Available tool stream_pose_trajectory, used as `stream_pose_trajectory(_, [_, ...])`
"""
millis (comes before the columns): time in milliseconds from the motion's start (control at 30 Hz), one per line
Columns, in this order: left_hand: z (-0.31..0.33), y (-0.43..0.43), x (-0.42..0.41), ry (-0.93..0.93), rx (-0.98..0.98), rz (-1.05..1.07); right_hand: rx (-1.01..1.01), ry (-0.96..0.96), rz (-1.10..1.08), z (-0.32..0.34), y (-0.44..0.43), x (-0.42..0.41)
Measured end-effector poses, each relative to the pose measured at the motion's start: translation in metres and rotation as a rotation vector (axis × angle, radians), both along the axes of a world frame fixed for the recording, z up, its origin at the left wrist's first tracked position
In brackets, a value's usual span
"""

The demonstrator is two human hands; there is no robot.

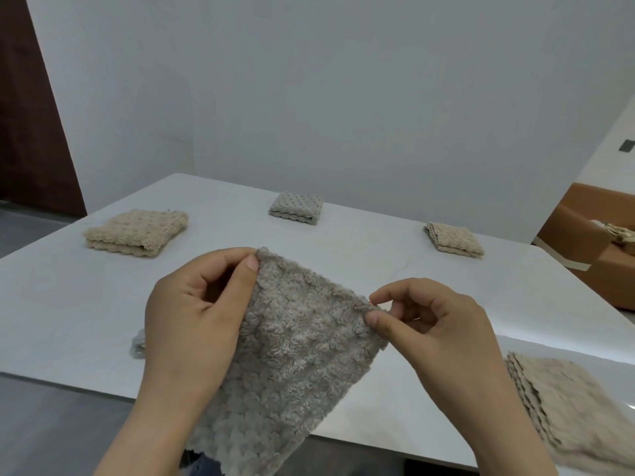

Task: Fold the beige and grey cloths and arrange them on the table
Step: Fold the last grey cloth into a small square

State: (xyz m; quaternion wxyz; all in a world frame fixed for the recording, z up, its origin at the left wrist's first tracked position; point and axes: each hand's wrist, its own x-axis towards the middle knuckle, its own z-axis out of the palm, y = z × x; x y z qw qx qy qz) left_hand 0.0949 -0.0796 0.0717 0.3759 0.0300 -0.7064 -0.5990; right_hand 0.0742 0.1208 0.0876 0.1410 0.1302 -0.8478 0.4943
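I see the grey cloth (292, 355) held up over the table's (68, 304) near edge, stretched between both hands. Its lower end hangs down past that edge toward me. The top edge slopes, higher on the left and lower on the right.

My left hand (192, 321) pinches the cloth's upper left corner between thumb and forefinger, with the other fingers curled behind the fabric. My right hand (436, 331) pinches the upper right corner the same way, thumb and forefinger closed tight on the hem and the remaining fingers loosely bent (they touch nothing that I can make out). Both hands are narrow, closed on the cloth, and well above the table top.

Along the table's far side lie three folded pieces, well apart from one another. A folded beige cloth (137, 231) is at the far left, a folded grey cloth (297, 207) at the far middle, and a second folded beige cloth (453, 238) at the far right. At the table's near right corner sits a flat pile of beige cloths (577, 407), unfolded, with their zigzag edges stacked. A small grey scrap (138, 345) peeks out on the table just behind my left wrist; I cannot tell what it belongs to. Beyond the table's right side stands a cardboard box (591, 235).
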Motion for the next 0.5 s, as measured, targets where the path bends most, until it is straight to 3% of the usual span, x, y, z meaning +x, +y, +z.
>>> stream_pose_trajectory(167, [-0.004,0.000,-0.001,-0.010,-0.019,-0.002,-0.038,-0.039,0.002,-0.001,0.005,0.001])
stream_pose_trajectory(367, [-0.006,0.010,0.003,-0.025,-0.011,-0.106,0.085,0.001,-0.043,0.001,0.006,0.005])
stream_pose_trajectory(500, [-0.007,0.019,0.005,-0.044,-0.014,-0.185,0.122,0.016,0.042,0.002,-0.003,0.010])
